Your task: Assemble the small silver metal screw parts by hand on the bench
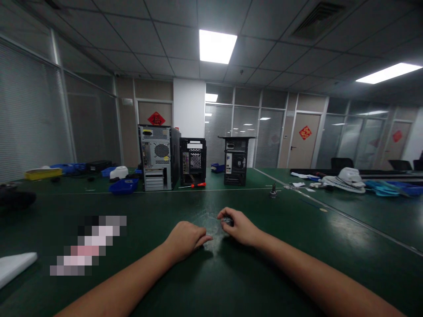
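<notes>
My right hand (240, 226) curls its thumb and fingers around a small, round, grey metal part (227, 221) just over the green table (211, 281). Most of that part is hidden by the fingers, so its exact kind does not show. To its left, my left hand (187, 237) is closed, the thumb pressed toward the bent fingers. Whatever it may hold is too small or hidden to name. A narrow gap separates the two hands. Farther off to the right, a small dark metal part (272, 191) stands upright on the table.
Across the table stand a large computer case (155, 156), a smaller black case (193, 160) and another black case (235, 160). A red-handled screwdriver (198, 185) lies before them. Blue trays (124, 186) sit left; a white hat-like thing (348, 180) lies right.
</notes>
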{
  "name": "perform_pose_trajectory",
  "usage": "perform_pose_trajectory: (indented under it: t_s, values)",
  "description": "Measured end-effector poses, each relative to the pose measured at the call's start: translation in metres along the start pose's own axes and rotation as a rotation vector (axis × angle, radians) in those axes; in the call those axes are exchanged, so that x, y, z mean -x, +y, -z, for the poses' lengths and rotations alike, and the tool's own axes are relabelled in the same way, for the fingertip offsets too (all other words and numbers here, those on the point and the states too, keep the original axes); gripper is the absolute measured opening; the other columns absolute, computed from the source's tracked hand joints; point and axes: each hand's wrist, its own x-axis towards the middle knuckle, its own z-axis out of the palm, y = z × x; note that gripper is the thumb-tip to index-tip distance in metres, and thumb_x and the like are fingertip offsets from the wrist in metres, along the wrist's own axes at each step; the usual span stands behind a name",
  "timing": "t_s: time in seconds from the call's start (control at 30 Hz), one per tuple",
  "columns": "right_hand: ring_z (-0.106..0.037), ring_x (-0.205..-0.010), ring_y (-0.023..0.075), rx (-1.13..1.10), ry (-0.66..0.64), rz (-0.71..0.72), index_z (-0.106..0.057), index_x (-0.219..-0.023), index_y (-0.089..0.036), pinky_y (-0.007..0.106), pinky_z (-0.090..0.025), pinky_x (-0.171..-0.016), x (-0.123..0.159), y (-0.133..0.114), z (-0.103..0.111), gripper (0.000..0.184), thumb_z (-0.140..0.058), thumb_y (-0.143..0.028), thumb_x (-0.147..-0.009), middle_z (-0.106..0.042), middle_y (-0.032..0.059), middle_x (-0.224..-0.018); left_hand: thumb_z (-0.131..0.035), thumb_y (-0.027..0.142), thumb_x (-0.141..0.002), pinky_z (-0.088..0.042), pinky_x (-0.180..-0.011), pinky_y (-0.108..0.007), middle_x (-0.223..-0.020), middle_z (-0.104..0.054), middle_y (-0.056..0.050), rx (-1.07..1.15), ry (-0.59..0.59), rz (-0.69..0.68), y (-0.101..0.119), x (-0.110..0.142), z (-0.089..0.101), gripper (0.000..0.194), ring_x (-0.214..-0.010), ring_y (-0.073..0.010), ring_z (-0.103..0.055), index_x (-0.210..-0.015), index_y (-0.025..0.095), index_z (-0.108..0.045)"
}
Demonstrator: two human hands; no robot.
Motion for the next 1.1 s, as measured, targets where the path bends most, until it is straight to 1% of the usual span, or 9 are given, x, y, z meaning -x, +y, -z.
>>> perform_pose_trajectory:
  t_s: [0.13,0.2,0.3,0.43,0.57,0.7,0.83,1.0,1.1]
  values:
    - [-0.062,-0.093,0.0183,0.188,0.146,-0.091,-0.063,-0.105,-0.017,0.033,-0.048,-0.087,0.0,0.058,0.047,0.02,-0.054,-0.017,-0.087,-0.066,0.0056,-0.1,-0.033,0.05,-0.104,-0.043,-0.062,-0.025,-0.073,-0.072,-0.005,-0.002,-0.016,0.038,0.002,0.0,0.004,0.051,-0.067,-0.0184,-0.068,-0.084,0.019,-0.068]
    - [-0.061,-0.1,0.0199,0.329,0.18,-0.153,-0.062,-0.108,-0.017,0.035,-0.046,-0.093,0.009,0.095,0.076,0.024,-0.053,-0.016,-0.087,-0.064,0.0079,-0.108,-0.033,0.049,-0.104,-0.044,-0.062,-0.026,-0.074,-0.072,-0.005,0.005,-0.033,0.055,0.003,-0.001,0.007,0.05,-0.067,-0.0189,-0.068,-0.085,0.019,-0.069]
    - [-0.062,-0.104,0.021,0.482,0.211,-0.32,-0.063,-0.11,-0.019,0.034,-0.045,-0.096,0.03,0.147,0.114,0.027,-0.054,-0.014,-0.086,-0.062,0.0101,-0.116,-0.033,0.048,-0.104,-0.046,-0.063,-0.027,-0.074,-0.071,-0.005,0.015,-0.046,0.076,0.005,0.0,0.01,0.049,-0.068,-0.0195,-0.068,-0.085,0.02,-0.069]
    - [-0.063,-0.107,0.0233,0.564,0.339,-0.469,-0.065,-0.11,-0.017,0.034,-0.045,-0.097,0.048,0.19,0.139,0.027,-0.05,-0.016,-0.088,-0.062,0.0127,-0.114,-0.032,0.05,-0.103,-0.047,-0.064,-0.027,-0.071,-0.07,-0.005,0.044,-0.022,0.09,0.004,0.0,0.008,0.051,-0.066,-0.0187,-0.067,-0.083,0.02,-0.068]
    - [-0.063,-0.105,0.0228,0.543,0.396,-0.491,-0.065,-0.112,-0.016,0.034,-0.044,-0.096,0.049,0.205,0.14,0.03,-0.047,-0.014,-0.088,-0.062,0.0129,-0.112,-0.033,0.05,-0.103,-0.048,-0.065,-0.027,-0.072,-0.07,-0.005,0.05,-0.022,0.106,0.004,0.0,0.007,0.05,-0.067,-0.0188,-0.068,-0.083,0.02,-0.068]
    - [-0.063,-0.105,0.0227,0.484,0.418,-0.48,-0.066,-0.111,-0.014,0.034,-0.045,-0.095,0.045,0.21,0.136,0.031,-0.045,-0.013,-0.088,-0.064,0.0142,-0.113,-0.033,0.048,-0.103,-0.048,-0.065,-0.027,-0.074,-0.072,-0.006,0.022,-0.051,0.115,0.004,-0.001,0.008,0.049,-0.068,-0.02,-0.069,-0.085,0.021,-0.069]
    - [-0.063,-0.105,0.0243,0.464,0.498,-0.446,-0.068,-0.11,-0.013,0.036,-0.045,-0.096,0.042,0.211,0.136,0.032,-0.046,-0.019,-0.089,-0.068,0.0148,-0.112,-0.033,0.047,-0.103,-0.049,-0.065,-0.027,-0.074,-0.071,-0.006,0.007,-0.052,0.111,0.004,-0.001,0.008,0.048,-0.069,-0.0199,-0.069,-0.086,0.021,-0.069]
    - [-0.061,-0.112,0.0283,0.486,0.634,-0.405,-0.068,-0.119,-0.012,0.04,-0.044,-0.099,0.039,0.204,0.15,0.04,-0.04,-0.027,-0.093,-0.069,0.017,-0.115,-0.032,0.048,-0.103,-0.048,-0.065,-0.026,-0.073,-0.07,-0.006,0.031,-0.048,0.114,0.004,-0.001,0.008,0.049,-0.068,-0.0192,-0.068,-0.085,0.02,-0.068]
    - [-0.061,-0.111,0.0295,0.504,0.67,-0.405,-0.071,-0.115,-0.014,0.041,-0.045,-0.096,0.04,0.199,0.164,0.042,-0.039,-0.031,-0.094,-0.07,0.016,-0.114,-0.031,0.048,-0.103,-0.048,-0.064,-0.028,-0.073,-0.071,-0.006,0.028,-0.053,0.121,0.005,0.0,0.008,0.05,-0.068,-0.0202,-0.069,-0.085,0.021,-0.068]
